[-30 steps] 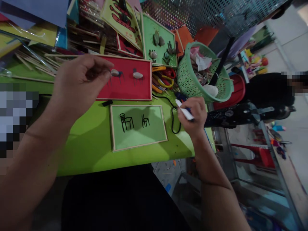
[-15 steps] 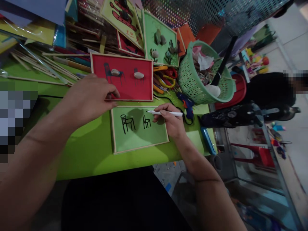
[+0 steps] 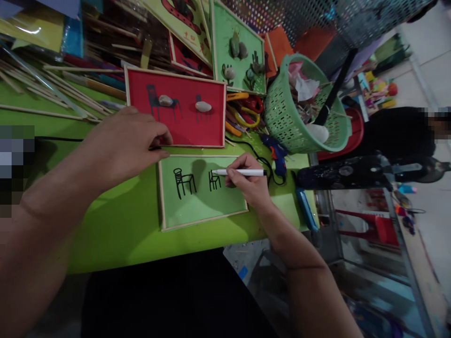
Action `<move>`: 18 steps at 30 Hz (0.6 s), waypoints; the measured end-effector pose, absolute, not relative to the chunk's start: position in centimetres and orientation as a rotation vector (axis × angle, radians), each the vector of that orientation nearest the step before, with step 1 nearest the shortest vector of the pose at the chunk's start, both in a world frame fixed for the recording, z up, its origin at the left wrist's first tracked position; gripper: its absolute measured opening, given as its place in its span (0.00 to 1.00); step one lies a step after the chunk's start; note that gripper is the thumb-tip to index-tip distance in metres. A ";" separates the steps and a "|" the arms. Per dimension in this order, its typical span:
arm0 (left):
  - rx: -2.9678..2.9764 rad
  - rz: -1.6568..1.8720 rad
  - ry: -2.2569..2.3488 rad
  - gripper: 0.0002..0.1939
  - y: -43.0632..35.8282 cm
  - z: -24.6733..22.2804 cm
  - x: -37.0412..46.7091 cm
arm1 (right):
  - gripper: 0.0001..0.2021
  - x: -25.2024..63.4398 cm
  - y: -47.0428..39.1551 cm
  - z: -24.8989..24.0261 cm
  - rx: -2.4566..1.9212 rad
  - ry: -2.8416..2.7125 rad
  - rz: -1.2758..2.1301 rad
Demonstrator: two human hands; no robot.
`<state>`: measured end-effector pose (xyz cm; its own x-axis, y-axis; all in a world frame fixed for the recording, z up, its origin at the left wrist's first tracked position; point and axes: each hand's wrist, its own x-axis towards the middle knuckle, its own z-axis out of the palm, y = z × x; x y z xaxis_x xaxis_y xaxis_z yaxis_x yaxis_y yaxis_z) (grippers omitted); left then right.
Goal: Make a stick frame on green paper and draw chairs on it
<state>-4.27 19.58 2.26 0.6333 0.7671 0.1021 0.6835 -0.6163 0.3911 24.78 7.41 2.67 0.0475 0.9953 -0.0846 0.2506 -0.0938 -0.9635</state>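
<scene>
My right hand (image 3: 248,180) grips a white marker (image 3: 246,172), its tip at the top of the smaller chair drawing (image 3: 214,180). That drawing is in black lines on a green board (image 3: 200,211) with a thin wooden frame. Beside it on the same board is a larger black chair drawing (image 3: 185,182). My left hand (image 3: 137,138) is curled around the lower left edge of a red framed picture (image 3: 190,131), thumb below and fingers over it. The red picture shows two dark chairs, each with a pale pebble (image 3: 203,106) on it.
Wooden sticks (image 3: 66,96) lie at the left. Behind the red picture lean a green pebble picture (image 3: 243,51) and a yellow one (image 3: 190,28). Scissors (image 3: 248,117), a blue glue gun (image 3: 276,152) and a green basket (image 3: 303,103) of scraps stand right. A blue cutter (image 3: 306,209) lies near the edge.
The marker tip has moved down and left, from above the smaller chair drawing onto its top. My left hand stays at the red picture. The camera view has shifted slightly.
</scene>
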 end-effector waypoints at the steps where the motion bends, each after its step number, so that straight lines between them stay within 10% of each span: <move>1: 2.547 0.372 1.168 0.10 19.5 2.3 -4.3 | 0.14 24.8 7.4 2.6 -1.481 -1.333 1.112; 18: 2.515 0.403 1.219 0.09 19.3 2.1 -4.2 | 0.11 25.0 7.4 2.2 -1.535 -1.438 1.047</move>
<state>-4.16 19.29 2.13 0.5969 0.7943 0.1134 0.7051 -0.5867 0.3982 24.98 7.35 2.15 0.0242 0.9979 -0.0596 0.3639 -0.0643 -0.9292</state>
